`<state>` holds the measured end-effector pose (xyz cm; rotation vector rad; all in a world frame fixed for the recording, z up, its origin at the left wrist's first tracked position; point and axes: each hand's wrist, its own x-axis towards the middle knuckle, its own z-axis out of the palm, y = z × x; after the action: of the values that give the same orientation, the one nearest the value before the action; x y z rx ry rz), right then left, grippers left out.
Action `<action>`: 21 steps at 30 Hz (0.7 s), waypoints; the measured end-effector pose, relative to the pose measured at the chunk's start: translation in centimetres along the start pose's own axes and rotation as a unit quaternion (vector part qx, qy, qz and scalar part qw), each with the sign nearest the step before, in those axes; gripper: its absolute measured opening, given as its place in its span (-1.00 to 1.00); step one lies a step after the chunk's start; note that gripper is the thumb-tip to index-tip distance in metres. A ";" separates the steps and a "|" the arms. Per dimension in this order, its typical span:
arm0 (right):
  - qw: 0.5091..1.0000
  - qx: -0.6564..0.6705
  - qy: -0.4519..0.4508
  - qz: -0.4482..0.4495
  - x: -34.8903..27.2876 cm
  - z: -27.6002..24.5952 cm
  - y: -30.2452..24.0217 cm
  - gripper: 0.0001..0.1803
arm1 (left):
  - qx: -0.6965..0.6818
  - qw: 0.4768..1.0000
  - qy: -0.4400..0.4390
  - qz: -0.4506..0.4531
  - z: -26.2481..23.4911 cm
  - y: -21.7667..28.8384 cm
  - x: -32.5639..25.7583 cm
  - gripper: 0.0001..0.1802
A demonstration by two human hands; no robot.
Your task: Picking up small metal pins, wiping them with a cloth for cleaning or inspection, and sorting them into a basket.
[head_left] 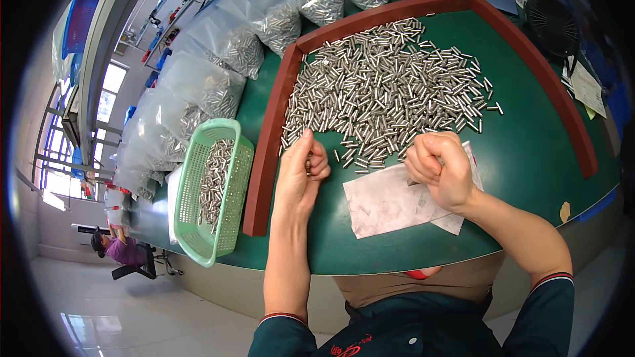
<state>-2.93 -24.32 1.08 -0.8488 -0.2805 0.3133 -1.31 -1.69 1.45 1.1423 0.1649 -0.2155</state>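
Metal pins (377, 86), long axes pointing every way, lie heaped just beyond the right hand (438, 166), curled over a stained cloth (377, 201), and the left hand (304, 170), curled apart from it and about equally near, contents of both undeterminable, with a red-brown frame (430, 6) bordering the far side.

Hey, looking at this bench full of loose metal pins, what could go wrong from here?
Loose metal pins could roll off the near side of the green table, since the red frame leaves that side open. The green basket stands close to the table's edge, so a knock might spill its pins. The stained cloths might smudge pins they touch.
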 end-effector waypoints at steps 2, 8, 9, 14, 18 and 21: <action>1.000 -0.001 0.005 -0.004 -0.1 -0.2 0.1 -0.62 | 0.222 0.972 0.066 0.043 -0.2 0.4 0.0 -0.69; 1.000 -0.015 0.014 0.003 -0.1 0.0 0.3 -0.58 | 0.486 0.860 0.069 0.140 -0.5 0.4 -0.1 -0.89; 1.000 -0.015 0.017 0.004 -0.1 0.0 0.3 -0.58 | 0.485 0.860 0.069 0.139 -0.5 0.3 -0.1 -0.89; 1.000 -0.005 0.016 0.004 0.0 0.0 -0.1 -0.60 | 0.601 0.785 0.038 0.144 0.2 0.0 -0.2 -0.87; 1.000 -0.006 0.015 0.003 0.0 0.0 0.0 -0.61 | 0.599 0.792 0.012 0.118 -0.6 0.1 0.1 -0.89; 1.000 -0.008 0.028 -0.002 0.0 0.1 0.1 -0.58 | 0.239 0.970 -0.036 0.017 -1.0 0.6 0.1 -0.87</action>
<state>-2.97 -24.24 1.06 -0.8714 -0.2324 0.2843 -1.05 -0.49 1.55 1.6123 0.0281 -0.2747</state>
